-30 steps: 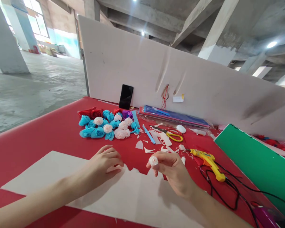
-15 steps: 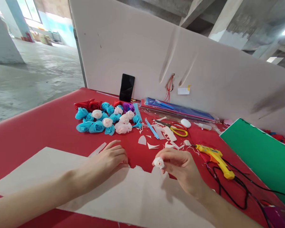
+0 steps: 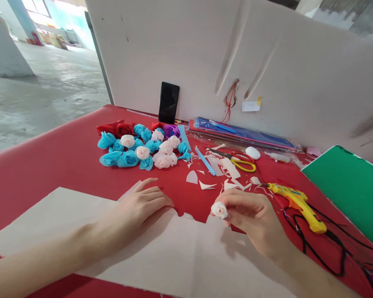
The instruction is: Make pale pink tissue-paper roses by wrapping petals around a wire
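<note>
Pinching the pale flower [image 3: 219,210] in our right grip [image 3: 256,215] near the paper sheet's [image 3: 180,252] far edge, we are probably at shaping, next needing gentle pressure, while our left grip [image 3: 145,206] lies on the sheet, its closing we cannot tell.

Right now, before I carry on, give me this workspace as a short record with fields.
Left hand: at the far edge of the pale sheet
Right hand: pinching a small pale rose
Flowers: blue, pale pink, red and purple, grouped beyond the left hand
Scissors: lying among pale scraps
Yellow glue gun: lying right of the right hand
Phone: propped against the pale panel
</note>
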A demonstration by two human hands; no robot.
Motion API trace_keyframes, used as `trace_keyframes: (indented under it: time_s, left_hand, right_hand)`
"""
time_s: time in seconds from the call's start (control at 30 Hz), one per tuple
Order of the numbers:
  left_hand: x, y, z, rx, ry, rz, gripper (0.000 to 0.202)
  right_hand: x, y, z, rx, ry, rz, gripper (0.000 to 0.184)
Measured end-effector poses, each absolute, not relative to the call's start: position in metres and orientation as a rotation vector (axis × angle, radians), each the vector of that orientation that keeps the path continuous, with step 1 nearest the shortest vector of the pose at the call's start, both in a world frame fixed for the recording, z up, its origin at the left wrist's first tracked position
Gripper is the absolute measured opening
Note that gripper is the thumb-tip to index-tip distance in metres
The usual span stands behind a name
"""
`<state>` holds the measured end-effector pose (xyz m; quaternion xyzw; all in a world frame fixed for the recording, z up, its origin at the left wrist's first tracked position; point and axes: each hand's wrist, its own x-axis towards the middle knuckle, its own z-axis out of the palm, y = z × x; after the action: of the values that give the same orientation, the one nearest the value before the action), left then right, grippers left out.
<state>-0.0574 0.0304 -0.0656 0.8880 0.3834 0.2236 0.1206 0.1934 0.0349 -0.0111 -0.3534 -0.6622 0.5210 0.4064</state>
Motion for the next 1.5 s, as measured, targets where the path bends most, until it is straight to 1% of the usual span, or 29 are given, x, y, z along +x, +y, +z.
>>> trace_keyframes:
  time_s: [0.13, 0.33, 0.67, 1.07, 1.27, 1.43, 1.5]
  left_hand:
    - [-0.055, 0.028, -0.062, 2.569, 1.121, 0.71, 0.026]
    - [-0.052, 0.026, -0.062, 2.579, 1.106, 0.783, 0.029]
    - [-0.054, 0.029, -0.062, 2.608, 1.064, 0.835, 0.026]
    - [-0.056, 0.029, -0.066, 2.498, 1.225, 0.925, 0.021]
    - [-0.054, 0.032, -0.042, 2.294, 1.37, 1.11, 0.017]
    - [-0.05, 0.029, -0.015, 2.108, 1.479, 1.207, 0.009]
    - [-0.044, 0.03, -0.005, 2.086, 1.467, 1.247, 0.01]
  right_hand:
    - [0.196, 0.037, -0.013, -0.908, -1.658, 1.319, 0.014]
    - [0.197, 0.037, -0.012, -0.956, -1.631, 1.319, 0.01]
    - [0.197, 0.038, -0.011, -0.981, -1.597, 1.379, 0.013]
    - [0.2, 0.039, -0.014, -0.989, -1.552, 1.425, 0.011]
    - [0.196, 0.04, -0.016, -1.007, -1.449, 1.481, 0.004]
    - [0.192, 0.039, -0.011, -0.959, -1.43, 1.456, 0.006]
    - [0.192, 0.038, -0.007, -0.942, -1.422, 1.416, 0.006]
